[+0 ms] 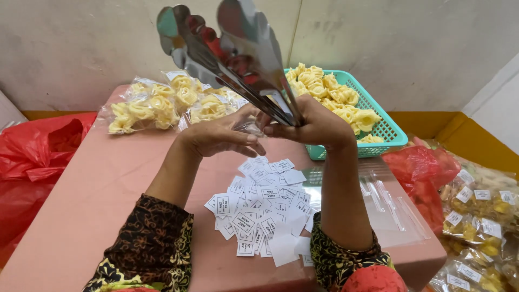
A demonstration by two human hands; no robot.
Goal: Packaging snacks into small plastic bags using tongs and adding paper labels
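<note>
The person's right hand [316, 125] is closed in a fist around the handle end of a pair of metal tongs [232, 54], which rise up toward the camera with their scalloped tips pointing away from the table; the two arms stand only slightly parted, and the upper tips run almost to the top edge of the view. The left hand [221, 135] sits just beside the right, fingers curled toward it, and seems to pinch the edge of a clear plastic bag [250, 126]. Most of that bag is hidden between the two hands, so its contents, and how firmly it is held, cannot be made out. Below the hands a loose heap of small white paper labels [265, 216] lies on the pink table [97, 200], their print too small to tell. A stack of empty clear bags [386, 208] rests at the table's right side, hard to see against the surface because it is transparent. Behind the hands, a teal plastic basket [389, 132] holds yellow curled crackers [335, 97], partly covered by the tongs and the right hand. Sealed bags of the same crackers [157, 103] lie at the far left of the table. A red plastic bag [38, 157] is cut off by the left edge, and labelled snack packets [476, 216] run out of view at the lower right.
</note>
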